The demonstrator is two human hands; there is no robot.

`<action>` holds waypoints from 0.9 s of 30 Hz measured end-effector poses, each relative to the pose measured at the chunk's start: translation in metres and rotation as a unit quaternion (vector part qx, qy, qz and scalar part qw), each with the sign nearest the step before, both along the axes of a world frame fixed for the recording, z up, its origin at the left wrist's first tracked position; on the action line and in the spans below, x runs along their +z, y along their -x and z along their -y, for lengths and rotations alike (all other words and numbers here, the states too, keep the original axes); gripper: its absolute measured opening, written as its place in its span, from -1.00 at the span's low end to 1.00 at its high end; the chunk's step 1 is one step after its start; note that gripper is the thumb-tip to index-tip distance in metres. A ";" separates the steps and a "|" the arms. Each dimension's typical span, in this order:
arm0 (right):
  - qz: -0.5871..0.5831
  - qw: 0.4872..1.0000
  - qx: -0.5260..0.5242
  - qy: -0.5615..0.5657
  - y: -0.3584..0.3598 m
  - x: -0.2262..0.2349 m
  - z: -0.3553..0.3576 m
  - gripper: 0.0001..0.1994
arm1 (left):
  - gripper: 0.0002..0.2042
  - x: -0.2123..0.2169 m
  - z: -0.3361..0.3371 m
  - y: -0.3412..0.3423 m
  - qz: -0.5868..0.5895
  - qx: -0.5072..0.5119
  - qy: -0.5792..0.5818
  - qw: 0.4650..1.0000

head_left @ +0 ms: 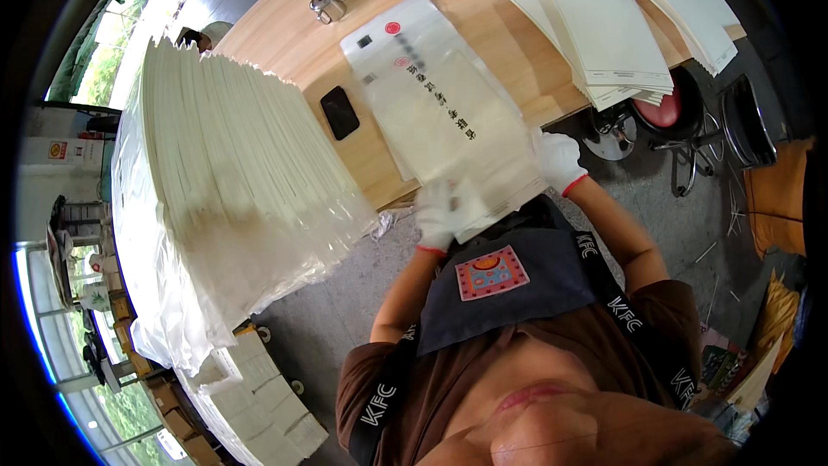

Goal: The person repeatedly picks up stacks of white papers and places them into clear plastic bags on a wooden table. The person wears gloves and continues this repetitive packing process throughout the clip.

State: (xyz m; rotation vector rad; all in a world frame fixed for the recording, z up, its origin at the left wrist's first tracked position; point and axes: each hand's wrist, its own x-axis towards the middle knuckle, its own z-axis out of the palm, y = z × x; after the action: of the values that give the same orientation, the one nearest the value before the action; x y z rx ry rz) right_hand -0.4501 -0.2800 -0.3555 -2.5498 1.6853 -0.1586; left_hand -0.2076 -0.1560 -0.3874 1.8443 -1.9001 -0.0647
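Plastic bag [444, 116]: oblong, translucent, flat on the wood-grain table [276, 43], lower end overhanging.
Left hand [438, 214]: white-gloved, blurred at the bag's lower left; cannot tell fingers' state.
Right hand [559, 162]: white-gloved, red-hemmed, at the bag's right edge; cannot tell whether fingers grip.

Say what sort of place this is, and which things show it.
Probably a packing workshop: a tall, partly wrapped stack of pale sheets, white paper piles on a wooden table, and a translucent bag.
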 end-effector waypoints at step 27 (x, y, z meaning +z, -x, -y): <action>0.484 0.769 -0.116 -0.402 0.032 -0.054 0.009 -0.64 | -0.66 -0.047 -0.045 -0.053 -0.442 0.141 -0.232 0.855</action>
State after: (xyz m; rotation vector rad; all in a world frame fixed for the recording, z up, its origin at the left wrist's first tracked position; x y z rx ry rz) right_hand -0.4821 -0.2887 -0.4095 -1.2262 1.1947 -0.5176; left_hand -0.1542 -0.1108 -0.4348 1.8585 -0.9939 -1.1475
